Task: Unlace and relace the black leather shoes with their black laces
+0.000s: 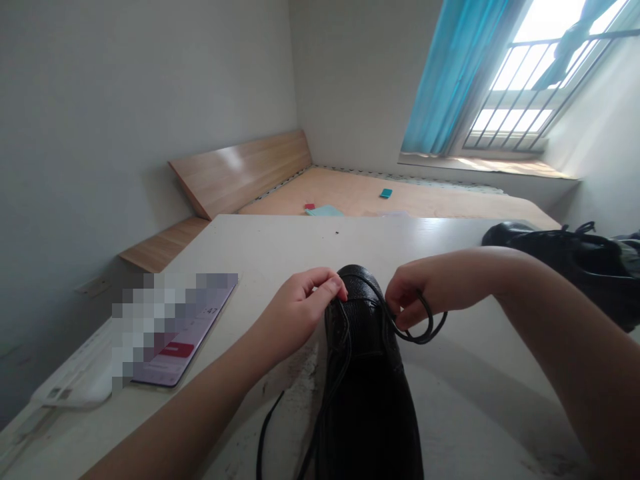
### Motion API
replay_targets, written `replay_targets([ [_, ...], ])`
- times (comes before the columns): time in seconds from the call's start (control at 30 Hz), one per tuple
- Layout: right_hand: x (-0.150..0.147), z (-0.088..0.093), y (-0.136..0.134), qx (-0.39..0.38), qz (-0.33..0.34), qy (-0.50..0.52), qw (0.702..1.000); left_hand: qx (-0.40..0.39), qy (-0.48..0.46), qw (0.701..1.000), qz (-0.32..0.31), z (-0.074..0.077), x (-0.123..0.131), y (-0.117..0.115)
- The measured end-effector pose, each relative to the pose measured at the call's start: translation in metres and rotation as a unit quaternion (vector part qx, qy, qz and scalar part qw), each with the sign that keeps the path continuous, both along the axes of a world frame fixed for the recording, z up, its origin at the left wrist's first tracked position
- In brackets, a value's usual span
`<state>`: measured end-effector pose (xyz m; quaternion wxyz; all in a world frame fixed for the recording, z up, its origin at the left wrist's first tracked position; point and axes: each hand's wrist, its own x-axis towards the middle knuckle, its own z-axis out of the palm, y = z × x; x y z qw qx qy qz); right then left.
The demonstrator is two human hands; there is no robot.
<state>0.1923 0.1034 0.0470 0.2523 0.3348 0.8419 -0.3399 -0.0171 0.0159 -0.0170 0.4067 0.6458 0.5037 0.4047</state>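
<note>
A black lace-up shoe [370,387] lies on the white table, its toe pointing away from me and its dark opening toward me. At the left edge of its lacing, near the toe, my left hand [313,297] is closed, thumb and fingers pinched on the shoe's side; the fingertips are partly hidden. On the other side, my right hand [413,293] is closed around a black shoelace [425,339] that loops out below its fingers. Another length of lace [263,433] trails down the shoe's left side onto the table.
On the left of the table [270,247] lie a phone [185,350] with its screen lit and a white object [85,373]. A second black shoe [565,257] stands at the right. Beyond the table is a bed [350,183] with a wooden headboard [245,170].
</note>
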Motion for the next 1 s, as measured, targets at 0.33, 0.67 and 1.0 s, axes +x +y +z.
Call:
replay_targets([
  [0.33, 0.013, 0.015, 0.01, 0.099, -0.04, 0.234, 0.966, 0.034, 0.0, 0.998, 0.052, 0.005, -0.002, 0.0],
  [0.67, 0.0, 0.002, 0.003, -0.015, -0.002, 0.045, 0.999, 0.031, -0.037, 0.998, 0.025, 0.005, -0.001, 0.0],
  [1.0, 0.004, -0.004, 0.009, -0.041, -0.009, 0.068, 0.997, 0.025, -0.057, 0.997, 0.038, 0.008, 0.0, -0.002],
])
